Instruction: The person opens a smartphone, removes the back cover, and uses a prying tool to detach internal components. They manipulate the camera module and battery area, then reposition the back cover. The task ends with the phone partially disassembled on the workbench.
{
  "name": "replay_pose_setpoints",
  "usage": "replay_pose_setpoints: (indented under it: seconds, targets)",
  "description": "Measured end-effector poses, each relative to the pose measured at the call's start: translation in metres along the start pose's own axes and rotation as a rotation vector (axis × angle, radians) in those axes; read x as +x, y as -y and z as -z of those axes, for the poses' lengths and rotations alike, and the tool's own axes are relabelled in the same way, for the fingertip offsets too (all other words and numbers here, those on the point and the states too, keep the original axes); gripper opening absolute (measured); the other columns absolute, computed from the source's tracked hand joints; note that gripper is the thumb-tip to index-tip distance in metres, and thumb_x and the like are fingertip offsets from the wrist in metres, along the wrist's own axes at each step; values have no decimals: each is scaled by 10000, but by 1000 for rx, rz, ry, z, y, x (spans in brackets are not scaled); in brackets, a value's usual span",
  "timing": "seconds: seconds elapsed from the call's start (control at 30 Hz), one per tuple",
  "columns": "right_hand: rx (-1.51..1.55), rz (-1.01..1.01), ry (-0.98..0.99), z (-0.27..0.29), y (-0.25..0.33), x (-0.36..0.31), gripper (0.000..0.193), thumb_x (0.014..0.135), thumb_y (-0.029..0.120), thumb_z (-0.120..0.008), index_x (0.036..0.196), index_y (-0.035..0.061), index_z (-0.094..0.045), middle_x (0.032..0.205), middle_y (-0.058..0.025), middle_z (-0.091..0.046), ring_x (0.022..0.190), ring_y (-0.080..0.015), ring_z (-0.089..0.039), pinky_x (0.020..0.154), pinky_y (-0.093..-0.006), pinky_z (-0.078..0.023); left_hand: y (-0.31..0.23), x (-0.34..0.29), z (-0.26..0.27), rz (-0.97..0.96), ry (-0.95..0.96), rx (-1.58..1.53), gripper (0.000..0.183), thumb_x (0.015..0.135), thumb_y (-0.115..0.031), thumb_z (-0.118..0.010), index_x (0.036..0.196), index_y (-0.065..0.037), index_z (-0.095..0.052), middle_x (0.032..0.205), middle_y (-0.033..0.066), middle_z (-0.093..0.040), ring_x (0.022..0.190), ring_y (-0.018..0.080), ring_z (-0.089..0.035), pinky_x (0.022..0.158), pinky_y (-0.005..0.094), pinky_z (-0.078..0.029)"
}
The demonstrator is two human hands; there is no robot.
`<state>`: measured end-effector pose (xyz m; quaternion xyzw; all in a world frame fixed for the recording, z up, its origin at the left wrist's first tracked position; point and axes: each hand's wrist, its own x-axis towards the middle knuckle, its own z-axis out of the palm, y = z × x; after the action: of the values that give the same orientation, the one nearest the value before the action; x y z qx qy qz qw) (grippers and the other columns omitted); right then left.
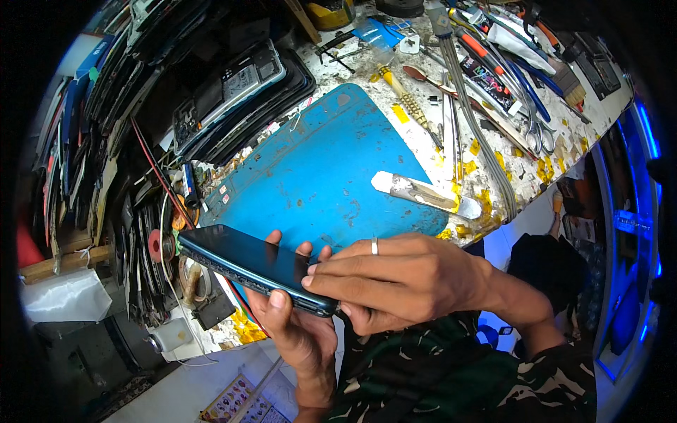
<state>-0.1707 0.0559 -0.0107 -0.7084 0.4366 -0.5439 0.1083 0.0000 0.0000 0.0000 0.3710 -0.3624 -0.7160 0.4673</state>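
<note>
**Phone held on edge above the mat — fingertips working the rim**

The bench [564, 151] fills the upper part of the view and is crowded on three sides: stacked phone bodies and back covers [233, 99] to your upper left, long hand tools [493, 77] fanned across the upper right, coils and small parts [159, 247] at the left rim. The blue work mat [310, 169] is the only open ground, bare apart from a pale flat scraper [423, 194] lying near its right edge.

You hold the dark phone [247, 257] in the air in front of the mat's near edge, tilted on its long side, its upper end toward the left. Your left hand [296, 331] cradles it from below, fingers curled shut around the body, thumb on the near rim. Your right hand [395, 282] comes in from the right, its fingertips [314, 269] closed down on the upper edge at the right end; whether anything sits between them I cannot tell.

Judgement: the step in hand is work along the phone's side seam. The next move calls for steady pressure along that rim, the left hand bracing against slip.

Room: clear toward the mat ahead — tight to the left, where the phone's far end hangs close over the coils. The bench edge drops away at right; keep the phone over the mat.
</note>
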Motion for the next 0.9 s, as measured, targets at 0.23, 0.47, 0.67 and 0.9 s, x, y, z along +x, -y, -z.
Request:
replay_pose_setpoints:
  seconds: [0.23,0.47,0.67,0.9]
  targets:
    - [-147,86,5,-1,-1,0,394,823,91,-747,1190,-47,-708,1064,-145,-749,897,-258,-762,705,-325,-625,4,-3,-8,-104,-15,79,834,851,-251,-721,1509,38,-299,1469,233,-437,1188,365,-617,991,584,-572]
    - [-228,87,-48,-7,1,-1,479,808,212,-790,1216,-26,-712,1060,-126,-753,921,-239,-757,691,-311,-609,3,-3,-8,-80,-32,38,782,839,-214,-714,1476,51,-346,1460,232,-437,1182,366,-616,992,585,-573]
    - [-150,31,-75,-8,1,-2,458,855,218,-770,1239,-22,-699,1080,-126,-754,924,-246,-757,691,-322,-607,5,-3,-11,-120,-57,69,782,823,-201,-728,1459,54,-351,1464,228,-428,1196,372,-603,1001,588,-565]
    - [-89,-7,-50,-8,-1,-5,425,867,157,-760,1241,-32,-687,1123,-141,-749,928,-263,-760,701,-335,-615,6,-4,-16,-146,-83,93,795,808,-194,-749,1458,26,-348,1473,214,-413,1201,373,-586,1018,583,-548]
